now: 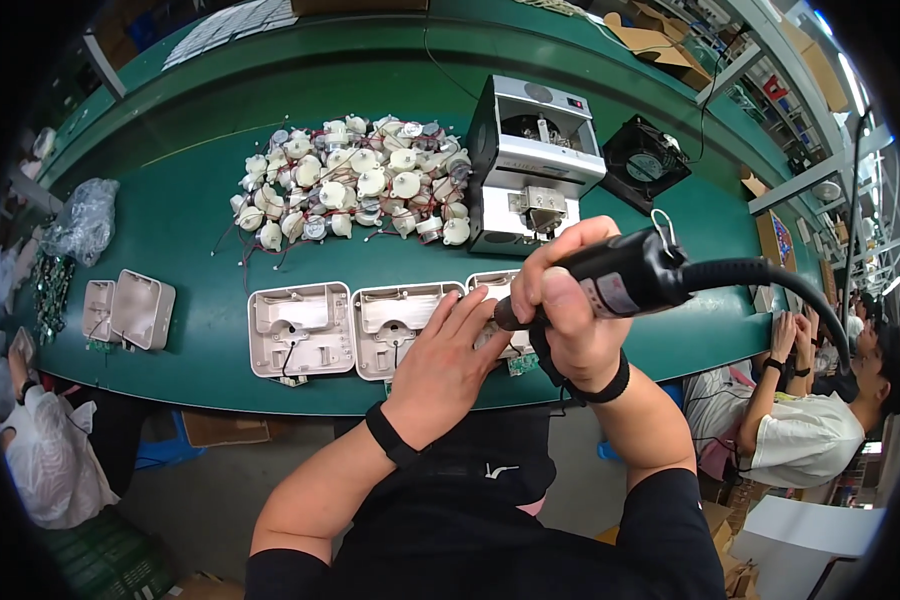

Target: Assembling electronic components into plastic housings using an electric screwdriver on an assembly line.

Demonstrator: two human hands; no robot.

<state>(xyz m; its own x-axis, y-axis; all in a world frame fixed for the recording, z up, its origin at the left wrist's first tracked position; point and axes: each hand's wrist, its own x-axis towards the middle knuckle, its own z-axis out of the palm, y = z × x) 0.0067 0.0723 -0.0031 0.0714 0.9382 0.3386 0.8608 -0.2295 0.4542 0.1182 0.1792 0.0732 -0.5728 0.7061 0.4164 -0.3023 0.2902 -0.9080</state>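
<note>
My right hand (pixel 576 322) is wrapped round a black corded electric screwdriver (pixel 635 268), which lies tilted with its nose toward the lower left. The tool's tip is hidden behind my fingers. My left hand (pixel 438 372) lies with fingers stretched over the middle white plastic housing (pixel 372 345) and the right white plastic housing (pixel 488 282). Its fingertips come close to the screwdriver's nose. To their left stands another open white housing (pixel 301 345) with a black wire inside. A small green circuit board (pixel 522 366) shows at the right housing's near edge.
Behind the housings lies a heap of small white-capped motors (pixel 370 180) with red wires. A screw feeder machine (pixel 535 165) and a black fan (pixel 646 160) stand at back right. Two housing parts (pixel 142 308) and bagged circuit boards (pixel 52 290) are leftward. Co-workers sit at both sides.
</note>
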